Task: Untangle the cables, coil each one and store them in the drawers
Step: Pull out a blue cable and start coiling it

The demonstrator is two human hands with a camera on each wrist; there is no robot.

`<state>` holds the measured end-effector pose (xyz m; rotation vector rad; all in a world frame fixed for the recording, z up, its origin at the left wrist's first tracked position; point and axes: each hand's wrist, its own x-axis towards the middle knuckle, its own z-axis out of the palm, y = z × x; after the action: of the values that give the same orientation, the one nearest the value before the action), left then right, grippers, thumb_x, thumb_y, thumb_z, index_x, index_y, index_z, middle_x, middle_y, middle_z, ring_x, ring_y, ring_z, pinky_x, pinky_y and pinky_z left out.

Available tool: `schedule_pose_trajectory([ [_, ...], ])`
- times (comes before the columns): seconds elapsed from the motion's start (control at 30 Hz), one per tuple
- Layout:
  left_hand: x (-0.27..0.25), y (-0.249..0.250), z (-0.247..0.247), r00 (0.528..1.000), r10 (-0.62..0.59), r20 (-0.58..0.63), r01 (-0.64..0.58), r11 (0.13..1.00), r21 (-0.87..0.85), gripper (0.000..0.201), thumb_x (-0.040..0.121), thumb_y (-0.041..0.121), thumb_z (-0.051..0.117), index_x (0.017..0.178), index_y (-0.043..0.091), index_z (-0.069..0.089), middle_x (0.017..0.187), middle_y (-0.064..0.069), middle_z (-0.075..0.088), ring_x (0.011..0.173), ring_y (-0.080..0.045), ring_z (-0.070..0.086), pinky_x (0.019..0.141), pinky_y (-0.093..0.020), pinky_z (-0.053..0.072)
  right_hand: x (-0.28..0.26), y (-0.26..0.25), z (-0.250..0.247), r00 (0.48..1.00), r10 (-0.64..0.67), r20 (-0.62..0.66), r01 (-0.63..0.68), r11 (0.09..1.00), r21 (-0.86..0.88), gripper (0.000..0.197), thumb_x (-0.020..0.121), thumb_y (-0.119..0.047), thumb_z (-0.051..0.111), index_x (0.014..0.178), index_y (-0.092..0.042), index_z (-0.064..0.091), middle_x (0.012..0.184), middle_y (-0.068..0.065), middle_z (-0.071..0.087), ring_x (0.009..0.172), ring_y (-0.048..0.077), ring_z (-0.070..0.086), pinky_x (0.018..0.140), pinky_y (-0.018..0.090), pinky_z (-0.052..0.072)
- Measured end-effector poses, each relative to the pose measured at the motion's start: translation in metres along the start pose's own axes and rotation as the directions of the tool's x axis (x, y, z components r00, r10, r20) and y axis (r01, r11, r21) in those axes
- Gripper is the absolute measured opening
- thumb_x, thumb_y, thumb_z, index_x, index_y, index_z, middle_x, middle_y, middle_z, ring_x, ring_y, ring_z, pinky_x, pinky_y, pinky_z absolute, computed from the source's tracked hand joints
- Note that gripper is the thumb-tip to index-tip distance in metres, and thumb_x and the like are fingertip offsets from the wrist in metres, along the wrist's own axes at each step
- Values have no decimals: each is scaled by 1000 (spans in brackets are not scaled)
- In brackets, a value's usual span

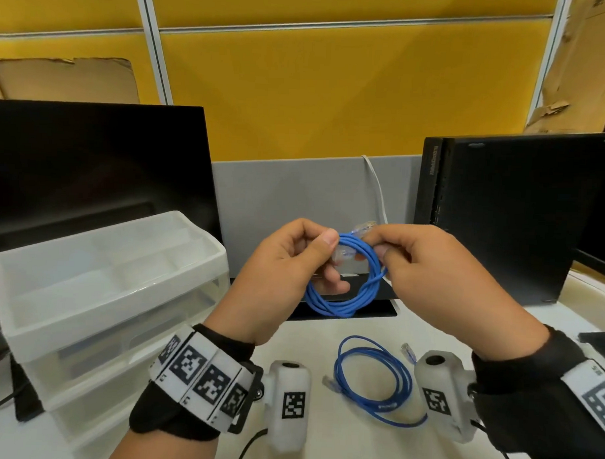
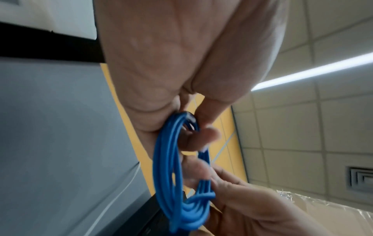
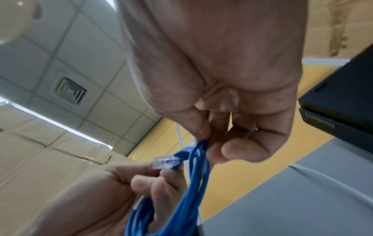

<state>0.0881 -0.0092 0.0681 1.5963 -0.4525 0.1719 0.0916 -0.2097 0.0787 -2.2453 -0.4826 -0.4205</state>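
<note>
Both hands are up above the tabletop (image 1: 321, 446): left hand (image 1: 286, 266) pinches the coiled blue cable (image 1: 343, 299) at nine o'clock, right hand (image 1: 430, 268) grips it at three. Loosen either pinch and those springy, smooth round loops likely spill. A second, looser blue cable (image 1: 374, 379) lies at six o'clock; the translucent plastic drawers (image 1: 96, 290) wait at eight.
</note>
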Motion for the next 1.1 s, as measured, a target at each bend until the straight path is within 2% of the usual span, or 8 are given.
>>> schedule_pose_trajectory([
  [0.1, 1, 1, 3, 994, -107, 22, 109, 961, -255, 26, 110, 23, 44, 115, 1, 58, 76, -4, 51, 56, -11, 49, 69, -35, 60, -2, -8, 2, 1000, -8, -30, 12, 990, 139, 31, 110, -24, 49, 102, -39, 76, 80, -9, 73, 71, 19, 63, 64, 32, 54],
  [0.2, 1, 3, 9, 984, -159, 80, 178, 893, -413, 32, 112, 30, 35, 111, 8, 57, 75, -1, 41, 54, -11, 28, 53, -26, 40, -4, -12, 6, 997, -49, -66, 60, 983, 173, 29, 111, -33, 44, 112, -39, 72, 85, 1, 73, 73, 20, 62, 68, 36, 52],
  [0.3, 2, 1, 12, 977, -182, 110, 213, 863, -459, 35, 110, 41, 38, 104, 11, 55, 73, 0, 39, 54, -10, 25, 53, -25, 36, -4, -11, 8, 998, -58, -39, 64, 983, 173, 32, 109, -45, 39, 134, -44, 58, 109, -10, 73, 96, 10, 67, 87, 35, 57],
  [0.43, 7, -4, 8, 988, -152, 33, 150, 883, -444, 19, 109, 30, 45, 104, 13, 50, 73, 0, 41, 55, -11, 29, 56, -27, 40, -2, -8, 6, 997, -49, 66, 29, 959, 280, 52, 100, -57, 47, 151, -54, 37, 141, -28, 59, 122, -5, 60, 108, 34, 51],
  [0.67, 7, -6, 7, 991, -132, 6, 126, 925, -358, 28, 108, 26, 44, 114, 5, 61, 71, -1, 40, 57, -12, 37, 64, -32, 45, -1, -6, 6, 987, -84, 135, 49, 968, 246, 25, 106, -36, 57, 126, -46, 65, 106, -8, 77, 97, 10, 74, 92, 44, 61],
  [0.8, 4, -7, 15, 988, -155, 11, 153, 959, -239, 29, 111, 32, 41, 106, 8, 57, 79, -5, 56, 67, -18, 57, 80, -45, 58, -1, 0, -9, 999, -11, 31, 4, 981, 194, 13, 104, -25, 63, 110, -34, 70, 94, -1, 77, 72, 5, 70, 58, 18, 54],
  [0.93, -2, -15, 35, 971, -235, 48, 237, 971, -26, 37, 111, 34, 43, 116, 5, 63, 88, -4, 66, 83, -18, 71, 77, -41, 64, -13, 14, -31, 995, 79, 56, -85, 990, 110, 10, 102, -27, 67, 110, -28, 72, 87, -1, 78, 75, 13, 73, 66, 26, 61],
  [1.1, -8, -20, 72, 939, -286, 191, 260, 954, 150, 31, 111, 32, 42, 105, 11, 64, 88, -3, 73, 89, -19, 77, 78, -45, 64, -46, 36, -65, 971, 190, 143, -188, 982, -29, 9, 100, -30, 70, 105, -24, 74, 84, 4, 79, 77, 22, 76, 69, 33, 64],
])
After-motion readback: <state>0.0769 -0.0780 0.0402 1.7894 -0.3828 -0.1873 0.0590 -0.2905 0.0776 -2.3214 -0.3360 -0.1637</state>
